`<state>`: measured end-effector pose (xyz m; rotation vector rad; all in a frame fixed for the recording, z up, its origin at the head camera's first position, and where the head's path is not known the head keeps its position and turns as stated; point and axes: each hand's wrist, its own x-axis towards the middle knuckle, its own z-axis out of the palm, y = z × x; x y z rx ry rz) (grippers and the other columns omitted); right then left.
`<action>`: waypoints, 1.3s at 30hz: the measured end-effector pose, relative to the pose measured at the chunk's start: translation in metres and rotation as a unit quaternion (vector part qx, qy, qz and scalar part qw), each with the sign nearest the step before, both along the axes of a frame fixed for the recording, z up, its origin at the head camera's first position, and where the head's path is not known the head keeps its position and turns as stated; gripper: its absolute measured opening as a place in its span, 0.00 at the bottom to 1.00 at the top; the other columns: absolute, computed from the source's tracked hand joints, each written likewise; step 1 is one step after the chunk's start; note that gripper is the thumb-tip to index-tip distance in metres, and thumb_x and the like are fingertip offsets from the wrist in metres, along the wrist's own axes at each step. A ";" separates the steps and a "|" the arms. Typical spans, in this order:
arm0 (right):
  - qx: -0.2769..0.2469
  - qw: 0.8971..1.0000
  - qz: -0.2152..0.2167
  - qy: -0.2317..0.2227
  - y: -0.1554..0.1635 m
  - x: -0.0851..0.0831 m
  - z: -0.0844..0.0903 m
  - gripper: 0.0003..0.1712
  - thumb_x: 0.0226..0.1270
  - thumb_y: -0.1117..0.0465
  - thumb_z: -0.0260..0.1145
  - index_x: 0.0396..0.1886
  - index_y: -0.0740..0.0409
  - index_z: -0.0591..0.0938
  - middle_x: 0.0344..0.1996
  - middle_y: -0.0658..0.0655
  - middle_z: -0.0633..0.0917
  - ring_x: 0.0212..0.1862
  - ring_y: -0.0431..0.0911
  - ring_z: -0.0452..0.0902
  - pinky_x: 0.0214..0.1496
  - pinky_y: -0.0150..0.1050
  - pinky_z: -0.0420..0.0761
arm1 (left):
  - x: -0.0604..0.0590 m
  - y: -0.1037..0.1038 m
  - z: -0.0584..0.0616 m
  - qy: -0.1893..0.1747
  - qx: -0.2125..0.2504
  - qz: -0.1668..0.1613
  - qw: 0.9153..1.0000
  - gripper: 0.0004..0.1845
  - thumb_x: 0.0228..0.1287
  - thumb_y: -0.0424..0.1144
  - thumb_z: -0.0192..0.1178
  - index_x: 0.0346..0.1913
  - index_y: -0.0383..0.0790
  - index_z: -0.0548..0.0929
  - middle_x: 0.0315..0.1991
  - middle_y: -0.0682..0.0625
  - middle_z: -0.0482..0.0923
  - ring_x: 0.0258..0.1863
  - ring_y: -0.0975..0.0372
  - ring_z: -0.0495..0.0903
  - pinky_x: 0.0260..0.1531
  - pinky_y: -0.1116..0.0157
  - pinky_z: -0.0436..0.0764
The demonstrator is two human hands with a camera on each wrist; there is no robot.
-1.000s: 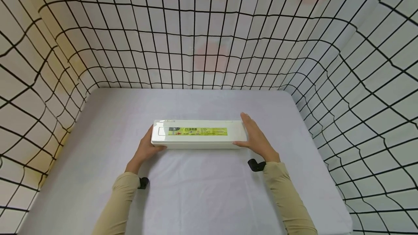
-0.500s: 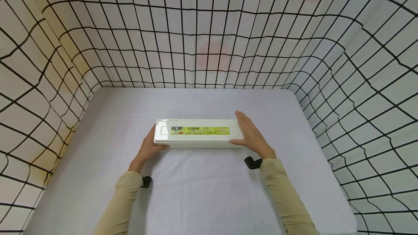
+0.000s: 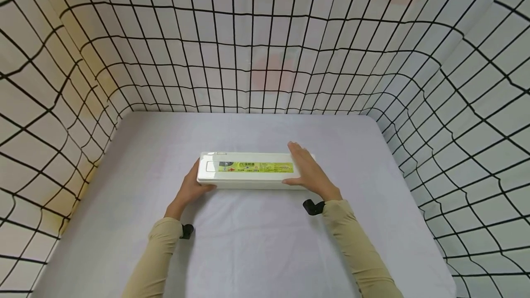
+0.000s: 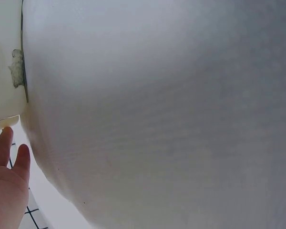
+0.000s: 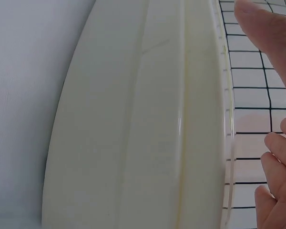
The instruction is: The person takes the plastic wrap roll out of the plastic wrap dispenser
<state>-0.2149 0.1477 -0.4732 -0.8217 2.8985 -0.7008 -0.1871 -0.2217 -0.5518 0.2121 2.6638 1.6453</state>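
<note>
A long white plastic wrap dispenser (image 3: 248, 180) lies crosswise on the table in the head view, a yellow-green label on its glossy lid. My left hand (image 3: 192, 186) holds its left end, thumb along the front edge and the other fingers around the end. The left wrist view has the fingers (image 4: 9, 167) of that hand right at the dispenser's end. Over the right end of the lid is my right hand (image 3: 309, 171), fingers extended and thumb pointing left near the front edge. In the right wrist view, a gap shows between these fingers (image 5: 279, 176) and the dispenser (image 5: 157, 119).
White cloth covers the table (image 3: 256, 243). A black grid net (image 3: 269, 45) rises around its back and sides, with pale fabric behind. Dark wrist cameras (image 3: 313, 207) sit at both beige sleeves (image 3: 358, 247).
My right hand has slid left from the dispenser's right end to over its lid. The left hand keeps its hold, and the whole scene shifts slightly right.
</note>
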 end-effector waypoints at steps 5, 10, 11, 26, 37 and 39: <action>0.007 1.000 0.010 0.007 -0.007 -0.001 0.000 0.64 0.48 0.43 0.73 0.74 0.61 0.46 0.75 0.60 0.51 0.76 0.54 0.44 0.78 0.50 0.47 | 0.000 0.000 0.001 -0.003 -0.004 -0.002 1.000 0.58 0.41 0.30 0.73 0.74 0.43 0.47 0.72 0.39 0.56 0.72 0.44 0.53 0.70 0.44 0.55; 0.007 1.000 0.009 0.001 -0.013 -0.003 -0.001 0.64 0.47 0.42 0.73 0.75 0.59 0.45 0.75 0.59 0.51 0.76 0.53 0.45 0.78 0.48 0.46 | 0.000 0.000 0.002 0.001 -0.009 -0.001 1.000 0.58 0.41 0.30 0.73 0.74 0.43 0.48 0.72 0.38 0.57 0.72 0.43 0.54 0.69 0.43 0.55; 0.006 1.000 0.009 -0.002 -0.014 -0.003 -0.001 0.64 0.47 0.42 0.73 0.75 0.59 0.45 0.75 0.58 0.51 0.77 0.53 0.44 0.78 0.47 0.45 | 0.000 0.000 0.002 0.001 -0.010 -0.002 1.000 0.58 0.41 0.30 0.73 0.74 0.42 0.48 0.71 0.38 0.57 0.72 0.43 0.54 0.69 0.43 0.56; 0.014 0.999 0.028 0.003 -0.026 -0.010 0.003 0.63 0.48 0.42 0.72 0.75 0.58 0.46 0.75 0.59 0.51 0.76 0.53 0.46 0.78 0.47 0.45 | 0.000 -0.001 0.000 -0.007 -0.001 0.000 1.000 0.57 0.42 0.30 0.73 0.74 0.45 0.48 0.72 0.41 0.57 0.72 0.46 0.54 0.70 0.44 0.56; 0.018 0.999 0.044 -0.005 -0.037 -0.014 0.006 0.64 0.47 0.41 0.72 0.75 0.57 0.45 0.76 0.57 0.50 0.77 0.51 0.44 0.79 0.45 0.43 | -0.001 -0.001 -0.002 -0.011 -0.017 0.007 1.000 0.57 0.43 0.31 0.72 0.74 0.44 0.47 0.72 0.39 0.56 0.72 0.45 0.55 0.70 0.45 0.57; 0.022 0.999 0.047 -0.003 -0.038 -0.015 0.005 0.64 0.47 0.41 0.71 0.75 0.57 0.45 0.76 0.57 0.50 0.77 0.51 0.44 0.79 0.45 0.43 | -0.001 -0.001 -0.002 -0.014 -0.016 0.007 1.000 0.57 0.43 0.31 0.72 0.74 0.44 0.46 0.72 0.39 0.56 0.72 0.44 0.54 0.70 0.45 0.56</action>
